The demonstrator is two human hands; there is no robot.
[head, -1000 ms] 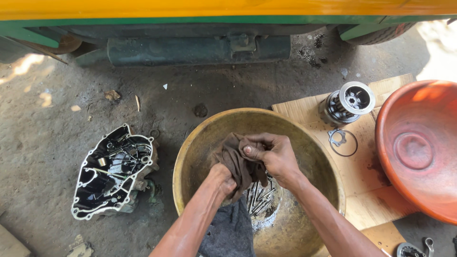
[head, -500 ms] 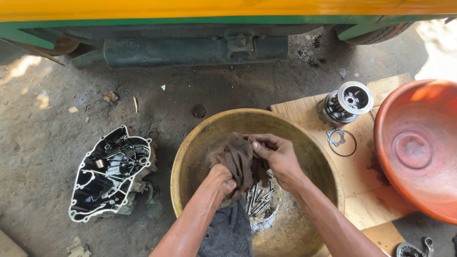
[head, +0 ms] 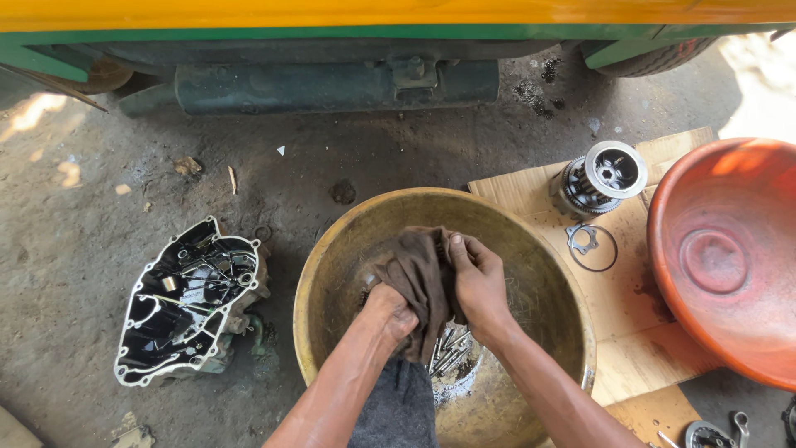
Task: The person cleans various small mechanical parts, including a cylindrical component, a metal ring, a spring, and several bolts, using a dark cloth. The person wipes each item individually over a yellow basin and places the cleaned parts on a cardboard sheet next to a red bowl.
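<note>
Both hands work a brown rag (head: 419, 282) inside the brass-coloured basin (head: 332, 257). Left hand (head: 391, 311) is balled up in the rag's lower folds at 7 o'clock of the cloth; right hand (head: 477, 282) clamps the upper edge at 3 o'clock, fingers curled tight over it. Looks like a wringing or wiping step, with something possibly wrapped inside; can't tell what. Loose bolts (head: 448, 353) sit in the basin bottom at 6 o'clock, just below the rag.

Judgement: next move needs both grips kept firm and the rag kept over the basin so drips and small parts stay inside.

Surface: bare dirty concrete floor (head: 99, 207), no counter. Engine cover (head: 186, 303) at 9 o'clock of the basin. Cardboard sheet (head: 630, 307) at 3 o'clock carries a clutch assembly (head: 601, 176) and a ring gasket (head: 592, 246). Orange tub (head: 730, 257) far right. Green-and-yellow vehicle underside (head: 332, 83) at 12 o'clock.
</note>
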